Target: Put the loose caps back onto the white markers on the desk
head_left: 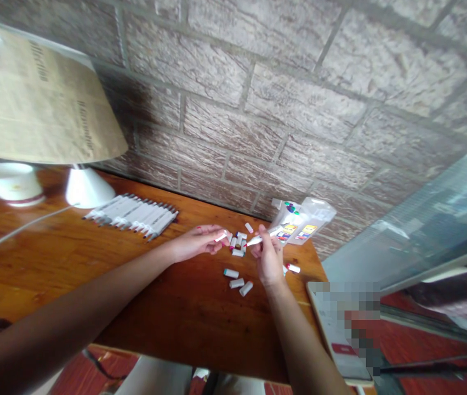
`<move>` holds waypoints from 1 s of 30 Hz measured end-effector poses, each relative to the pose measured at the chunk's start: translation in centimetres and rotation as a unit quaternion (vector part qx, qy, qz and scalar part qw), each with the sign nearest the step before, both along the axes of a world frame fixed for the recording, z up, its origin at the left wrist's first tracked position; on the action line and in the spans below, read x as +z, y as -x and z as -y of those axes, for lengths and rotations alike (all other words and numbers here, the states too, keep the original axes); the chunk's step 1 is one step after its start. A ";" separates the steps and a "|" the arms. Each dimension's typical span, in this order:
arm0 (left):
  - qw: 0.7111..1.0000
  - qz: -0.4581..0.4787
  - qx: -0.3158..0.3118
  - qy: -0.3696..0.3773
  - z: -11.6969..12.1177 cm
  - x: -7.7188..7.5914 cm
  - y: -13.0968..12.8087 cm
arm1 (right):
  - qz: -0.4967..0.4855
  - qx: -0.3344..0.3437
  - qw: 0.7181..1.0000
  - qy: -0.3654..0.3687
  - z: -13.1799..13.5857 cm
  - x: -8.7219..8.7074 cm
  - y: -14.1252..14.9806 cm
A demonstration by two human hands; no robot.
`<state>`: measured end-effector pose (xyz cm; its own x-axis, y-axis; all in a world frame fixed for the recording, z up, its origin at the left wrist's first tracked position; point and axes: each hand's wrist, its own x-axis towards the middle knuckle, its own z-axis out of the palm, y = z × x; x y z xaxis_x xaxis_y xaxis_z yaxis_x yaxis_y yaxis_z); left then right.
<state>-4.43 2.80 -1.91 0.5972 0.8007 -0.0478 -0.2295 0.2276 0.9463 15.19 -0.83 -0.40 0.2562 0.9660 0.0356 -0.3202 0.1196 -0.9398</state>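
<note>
Just cap (221, 237) and marker (254, 240) in hands (270, 262).

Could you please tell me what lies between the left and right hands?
In the head view, a cluster of small white caps lies on the table between the left hand and the right hand.

We see our slim white marker (263, 237) uncapped, red tip toward eight o'clock; our small white cap (221, 237) sits tilted at its nine o'clock, near other loose caps (238, 242).
</note>
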 end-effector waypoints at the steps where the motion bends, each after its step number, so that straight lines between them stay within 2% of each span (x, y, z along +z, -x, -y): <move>1: 1.000 0.002 -0.002 -0.004 0.0 0.0 0.0 | 0.007 0.007 1.000 -0.008 0.1 0.1 0.1; 4: 0.999 0.005 -0.014 -0.035 -0.1 -0.3 0.1 | 0.045 0.024 0.998 -0.034 0.6 0.4 0.2; 7: 0.997 0.004 -0.034 -0.069 -0.3 -0.7 0.2 | 0.132 0.031 0.989 -0.059 1.3 0.7 0.4; 10: 0.998 0.015 -0.033 -0.052 -0.5 -1.1 0.3 | 0.216 0.030 0.973 -0.071 1.9 1.1 0.6; 14: 0.999 0.018 -0.023 -0.042 -0.6 -1.4 0.3 | 0.244 0.032 0.965 -0.091 2.3 1.2 1.0; 19: 0.997 0.006 -0.011 -0.078 -0.7 -1.5 0.3 | 0.266 0.044 0.957 -0.104 2.1 0.4 1.2; 23: 0.994 -0.017 -0.003 -0.107 -0.8 -1.5 0.4 | 0.324 0.050 0.936 -0.130 2.2 -0.1 1.3; 25: 0.994 -0.023 0.000 -0.105 -0.8 -1.3 0.4 | 0.354 0.022 0.923 -0.149 2.0 -0.1 0.8; 27: 0.996 -0.011 0.009 -0.083 -0.7 -0.9 0.6 | 0.377 -0.036 0.913 -0.153 1.6 -0.1 -0.2; 30: 0.998 0.040 0.031 -0.027 -0.5 -0.3 0.9 | 0.375 -0.110 0.913 -0.119 1.0 0.1 -1.6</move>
<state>-5.32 3.34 -2.16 0.5470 0.8360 0.0430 -0.3168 0.1591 0.9351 16.81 -1.78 -0.33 0.2605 0.8358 0.4833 0.4582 0.3336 -0.8239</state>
